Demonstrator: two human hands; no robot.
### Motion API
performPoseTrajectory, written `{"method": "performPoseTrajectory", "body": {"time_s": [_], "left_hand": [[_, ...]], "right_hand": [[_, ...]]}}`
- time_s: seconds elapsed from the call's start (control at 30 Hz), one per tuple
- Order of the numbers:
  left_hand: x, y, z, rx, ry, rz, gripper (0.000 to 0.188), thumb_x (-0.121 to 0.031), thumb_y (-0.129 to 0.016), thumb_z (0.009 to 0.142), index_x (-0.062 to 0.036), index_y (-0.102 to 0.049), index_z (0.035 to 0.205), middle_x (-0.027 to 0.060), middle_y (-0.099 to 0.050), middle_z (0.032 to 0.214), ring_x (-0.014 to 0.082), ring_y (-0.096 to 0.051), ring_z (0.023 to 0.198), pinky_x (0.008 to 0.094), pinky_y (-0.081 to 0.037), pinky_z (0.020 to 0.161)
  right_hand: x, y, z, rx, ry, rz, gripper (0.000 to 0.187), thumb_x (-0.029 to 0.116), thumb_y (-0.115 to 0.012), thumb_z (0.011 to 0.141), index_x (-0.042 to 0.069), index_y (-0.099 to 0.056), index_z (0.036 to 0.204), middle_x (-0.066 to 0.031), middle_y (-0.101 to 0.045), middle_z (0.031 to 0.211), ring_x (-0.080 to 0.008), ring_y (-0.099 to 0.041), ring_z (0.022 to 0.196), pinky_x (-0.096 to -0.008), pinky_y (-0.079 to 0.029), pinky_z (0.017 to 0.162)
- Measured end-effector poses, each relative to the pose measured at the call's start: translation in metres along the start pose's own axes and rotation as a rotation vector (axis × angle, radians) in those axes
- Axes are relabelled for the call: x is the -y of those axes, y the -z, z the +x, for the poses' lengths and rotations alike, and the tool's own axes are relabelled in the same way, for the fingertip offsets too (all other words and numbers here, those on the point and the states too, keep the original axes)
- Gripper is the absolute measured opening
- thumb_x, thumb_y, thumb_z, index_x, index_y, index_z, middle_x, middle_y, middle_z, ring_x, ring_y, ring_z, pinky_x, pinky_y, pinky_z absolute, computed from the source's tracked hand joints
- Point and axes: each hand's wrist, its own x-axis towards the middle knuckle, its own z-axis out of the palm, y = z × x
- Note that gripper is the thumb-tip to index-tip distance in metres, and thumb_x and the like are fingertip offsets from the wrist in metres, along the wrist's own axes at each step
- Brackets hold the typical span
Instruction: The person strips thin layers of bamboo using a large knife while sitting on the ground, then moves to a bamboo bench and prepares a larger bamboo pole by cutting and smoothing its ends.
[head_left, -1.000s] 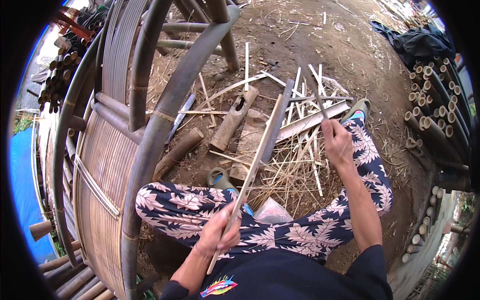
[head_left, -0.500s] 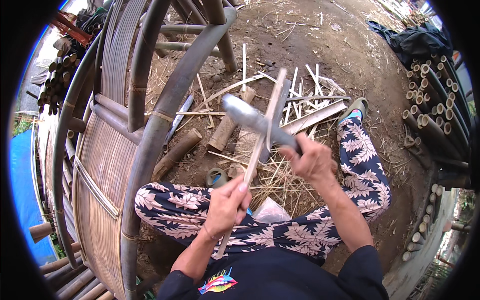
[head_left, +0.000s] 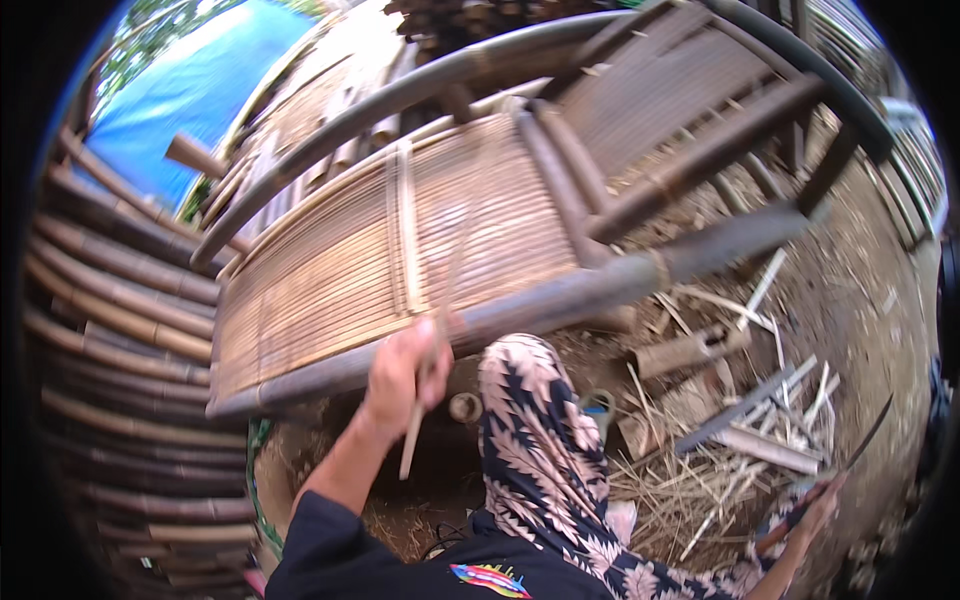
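My left hand (head_left: 402, 375) is closed around a thin bamboo strip (head_left: 410, 450), blurred by motion. The strip rises from the fist across the slatted bamboo seat (head_left: 330, 275) of a bamboo lounge chair, and its lower end sticks out below my fingers. Several pale strips (head_left: 408, 235) lie across the seat slats just beyond this hand. Down at the lower right, my right hand (head_left: 815, 515) grips a long knife with a dark, slim blade (head_left: 872, 435). The blade points up and away, close to the ground beside my leg.
Bamboo shavings (head_left: 680, 500) and split pieces are strewn on the dirt right of my raised knee. A dark flat bar (head_left: 735, 408) and a short bamboo log (head_left: 690, 350) lie among them. Bamboo poles (head_left: 130, 390) are stacked left. A blue tarp (head_left: 195, 95) hangs behind.
My view has swung left toward the chair. The knife has left the strip and is now low at the right. My left hand has carried the strip over to the seat.
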Motion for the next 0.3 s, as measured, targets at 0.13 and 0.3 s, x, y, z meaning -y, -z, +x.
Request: {"method": "performPoseTrajectory", "body": {"time_s": [0.13, 0.3], "left_hand": [[0.006, 0.119, 0.099, -0.629, -0.244, 0.305, 0.030, -0.026, -0.058, 0.097, 0.0013, -0.067, 0.107, 0.0037, -0.059, 0.063, 0.0090, -0.055, 0.054, 0.0252, -0.044, 0.048], [0.052, 0.198, 0.180, -0.968, -0.130, 0.774, 0.034, -0.034, -0.068, 0.086, -0.0031, -0.073, 0.098, 0.0183, -0.072, 0.091, 0.0291, -0.070, 0.086, 0.0401, -0.052, 0.081]], "right_hand": [[-0.051, -0.047, -0.015, 0.223, -0.086, -0.145, 0.058, 0.062, -0.042, 0.097, 0.010, -0.048, 0.072, 0.0017, -0.039, 0.048, -0.0108, -0.039, 0.036, -0.0257, -0.036, 0.034], [-0.064, -0.083, -0.037, 0.330, -0.108, -0.248, 0.058, 0.061, -0.045, 0.096, 0.007, -0.050, 0.076, 0.0003, -0.038, 0.048, -0.0124, -0.042, 0.035, -0.0257, -0.035, 0.033]]}}
